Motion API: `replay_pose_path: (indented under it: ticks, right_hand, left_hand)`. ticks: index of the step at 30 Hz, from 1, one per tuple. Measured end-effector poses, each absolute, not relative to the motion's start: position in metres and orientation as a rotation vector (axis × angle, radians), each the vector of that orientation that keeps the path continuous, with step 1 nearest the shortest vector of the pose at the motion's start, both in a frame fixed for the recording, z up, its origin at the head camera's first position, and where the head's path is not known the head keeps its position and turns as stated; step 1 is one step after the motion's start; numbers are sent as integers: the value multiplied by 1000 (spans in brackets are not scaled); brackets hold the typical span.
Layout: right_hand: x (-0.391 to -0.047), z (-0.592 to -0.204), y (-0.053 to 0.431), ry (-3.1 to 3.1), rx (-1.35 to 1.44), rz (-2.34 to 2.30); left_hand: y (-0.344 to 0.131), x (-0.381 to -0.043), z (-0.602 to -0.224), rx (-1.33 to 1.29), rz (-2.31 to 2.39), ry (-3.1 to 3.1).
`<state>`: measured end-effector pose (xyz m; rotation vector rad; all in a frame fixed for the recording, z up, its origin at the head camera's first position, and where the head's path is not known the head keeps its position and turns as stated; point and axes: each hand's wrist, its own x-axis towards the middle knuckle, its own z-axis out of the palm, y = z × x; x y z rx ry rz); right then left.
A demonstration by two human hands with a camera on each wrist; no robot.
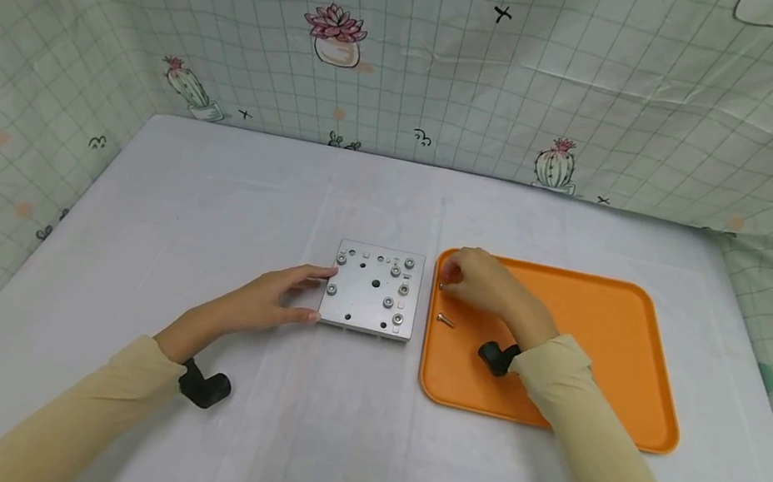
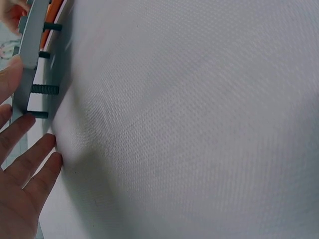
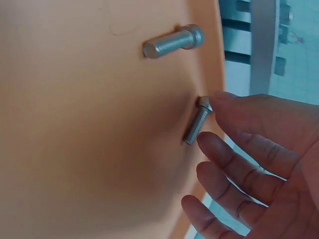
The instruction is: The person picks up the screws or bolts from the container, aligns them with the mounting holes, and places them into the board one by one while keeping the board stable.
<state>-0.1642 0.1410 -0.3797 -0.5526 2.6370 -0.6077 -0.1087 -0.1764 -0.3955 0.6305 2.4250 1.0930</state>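
A square silver metal plate with holes and several socket-head screws lies on the table, screw shanks sticking out underneath. My left hand touches the plate's left edge, with thumb and fingers spread and fairly straight. My right hand is over the left side of the orange tray. In the right wrist view, its thumb is at the head of a small screw lying near the tray's rim, and the index fingertip is by the shank. A second screw lies on the tray nearby.
A white cloth covers the table. Behind it hangs a grid-patterned curtain printed with cacti. The tray's raised rim stands close to the plate's right side. Dark wrist cameras sit below both wrists.
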Motion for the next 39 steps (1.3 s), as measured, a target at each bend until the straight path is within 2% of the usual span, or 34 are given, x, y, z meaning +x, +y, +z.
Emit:
replay_pose_path:
  ticks: [16, 39]
  right_hand:
    - [-165, -387, 135, 2643, -535, -433]
    - [-148, -379, 148, 2783, -592, -532]
  left_hand:
    - [-177, -109, -396, 639, 1102, 2422]
    - [-177, -108, -395, 642, 1105, 2419]
